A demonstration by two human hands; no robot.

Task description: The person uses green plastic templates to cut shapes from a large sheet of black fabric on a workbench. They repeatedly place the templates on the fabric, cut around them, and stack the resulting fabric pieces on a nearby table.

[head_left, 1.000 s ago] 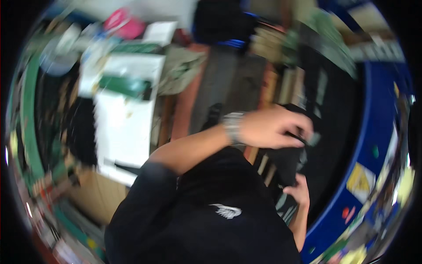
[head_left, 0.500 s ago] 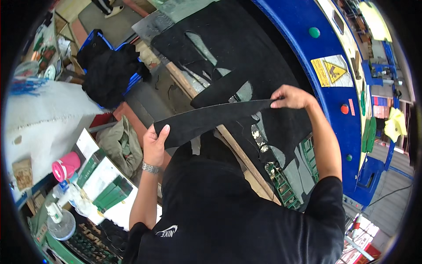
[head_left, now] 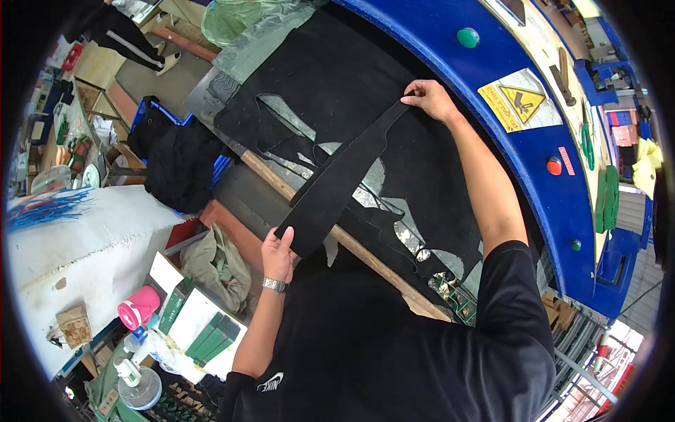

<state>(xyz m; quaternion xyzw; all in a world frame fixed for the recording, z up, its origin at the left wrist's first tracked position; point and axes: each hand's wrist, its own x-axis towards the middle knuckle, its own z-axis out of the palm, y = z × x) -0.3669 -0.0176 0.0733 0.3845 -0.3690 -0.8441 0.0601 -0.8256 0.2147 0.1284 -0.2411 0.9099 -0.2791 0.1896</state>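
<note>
You have one long black strip (head_left: 334, 190) stretched between your two hands, slanting over the cut-up black sheet (head_left: 330, 74) on the worktop (head_left: 205, 97). Your left hand (head_left: 279, 257) grips the broad near end, thumb laid over the top, with the fingers partly hidden beneath; your right hand (head_left: 427, 100) pinches the narrow far end between thumb and fingertips, close to the blue machine beam (head_left: 517, 158). The near end reaches past the wooden rail (head_left: 271, 176) toward your body, while the rest lies above the sheet; whether its middle touches the sheet, you cannot tell from here. As for progress, this strip looks fully cut out and freed, its outline whole from end to end, so lifting it seems done. It is not yet set down, as both ends are in your grasp. The sheet has several gaps showing the lighter surface below, which suggests cutting has been done there, but much black material remains spread across the worktop, and how many loose pieces lie among it is unclear. Off to your left, a blue basket (head_left: 222, 169) holds a heap of black cloth (head_left: 179, 165), well apart from your hands.
</note>
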